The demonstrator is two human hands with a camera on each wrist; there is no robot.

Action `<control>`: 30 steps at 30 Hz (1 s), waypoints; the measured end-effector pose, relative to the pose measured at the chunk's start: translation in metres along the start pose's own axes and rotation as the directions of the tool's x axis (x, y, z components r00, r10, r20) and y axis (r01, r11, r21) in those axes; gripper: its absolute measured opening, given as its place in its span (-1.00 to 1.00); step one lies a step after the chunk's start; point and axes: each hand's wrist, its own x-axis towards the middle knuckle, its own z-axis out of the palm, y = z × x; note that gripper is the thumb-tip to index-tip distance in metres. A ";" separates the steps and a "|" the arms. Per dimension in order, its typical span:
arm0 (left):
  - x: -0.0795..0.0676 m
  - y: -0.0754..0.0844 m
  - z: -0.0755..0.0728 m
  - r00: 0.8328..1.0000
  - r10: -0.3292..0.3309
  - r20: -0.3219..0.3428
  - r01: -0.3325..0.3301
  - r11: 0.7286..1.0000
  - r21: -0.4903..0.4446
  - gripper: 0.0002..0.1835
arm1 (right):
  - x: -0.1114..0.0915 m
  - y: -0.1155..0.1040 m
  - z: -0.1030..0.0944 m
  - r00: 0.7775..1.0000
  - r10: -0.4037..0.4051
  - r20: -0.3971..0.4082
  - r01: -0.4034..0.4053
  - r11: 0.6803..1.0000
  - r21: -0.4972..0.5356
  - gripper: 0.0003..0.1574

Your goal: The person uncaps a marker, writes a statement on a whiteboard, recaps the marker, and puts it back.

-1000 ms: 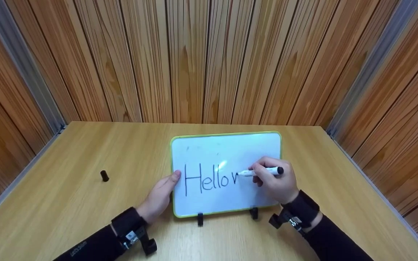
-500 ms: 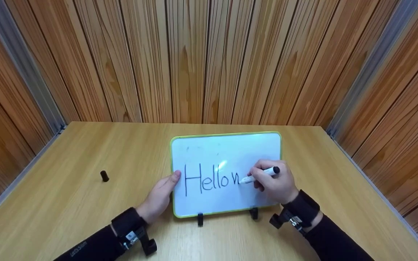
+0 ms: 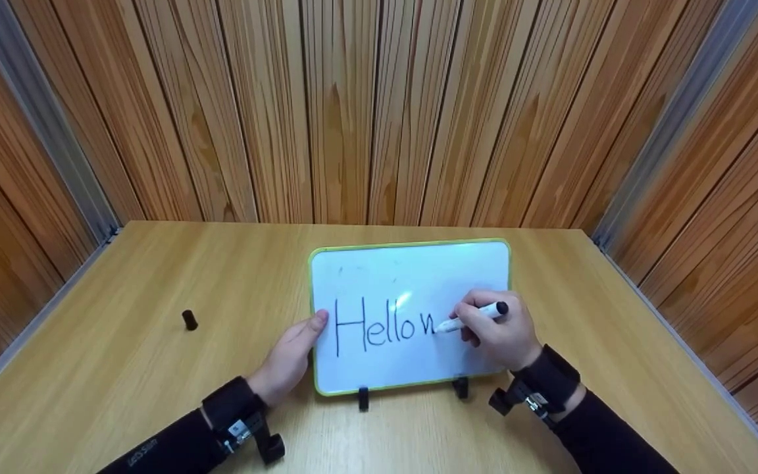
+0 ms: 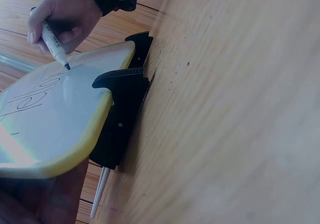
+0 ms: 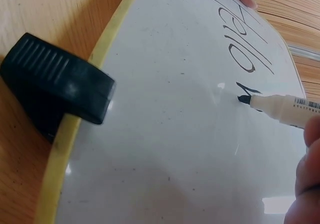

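A small whiteboard (image 3: 385,368) with a yellow-green rim leans on black stand feet and bears the handwritten letters "Hello" and a further stroke group like an "n" or "w". My left hand (image 3: 290,352) grips its left edge, thumb on the front; the fingers pass behind the board, seen dimly in the left wrist view. Between the thumb and fingers of my right hand (image 3: 501,329) is a white marker (image 3: 474,318) with a black end. Its dark tip (image 5: 244,99) is at the lower end of the last letter, seemingly touching the surface.
A black marker cap (image 3: 189,320) lies on the wooden table (image 3: 122,395) left of the board. Two stand feet, one at the lower left (image 3: 363,399) and one at the lower right (image 3: 460,388), hook over the bottom rim. Wood-panelled walls (image 3: 339,112) enclose the table.
The marker has moved slightly right and down, its back end tipping up, and the last letter has gained strokes. During the last half second little differs. The left hand and board stay put.
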 end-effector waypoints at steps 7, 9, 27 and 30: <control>0.002 -0.001 0.001 1.000 0.006 -0.014 -0.006 1.000 0.006 -0.26 | 0.000 -0.002 0.000 0.996 0.021 -0.089 -0.021 1.000 -0.008 -0.58; 0.002 -0.001 0.001 1.000 0.005 -0.015 -0.005 1.000 0.012 -0.25 | 0.000 -0.003 0.001 0.994 0.029 -0.108 -0.030 1.000 -0.006 -0.59; 0.002 -0.001 0.000 1.000 0.008 -0.008 -0.007 1.000 0.024 -0.25 | 0.001 -0.003 0.001 0.980 -0.026 -0.197 0.021 0.999 -0.028 -0.63; 0.001 -0.001 -0.001 1.000 -0.009 0.001 0.009 1.000 0.019 -0.23 | 0.000 -0.002 0.001 0.979 -0.023 -0.202 0.017 0.999 -0.029 -0.63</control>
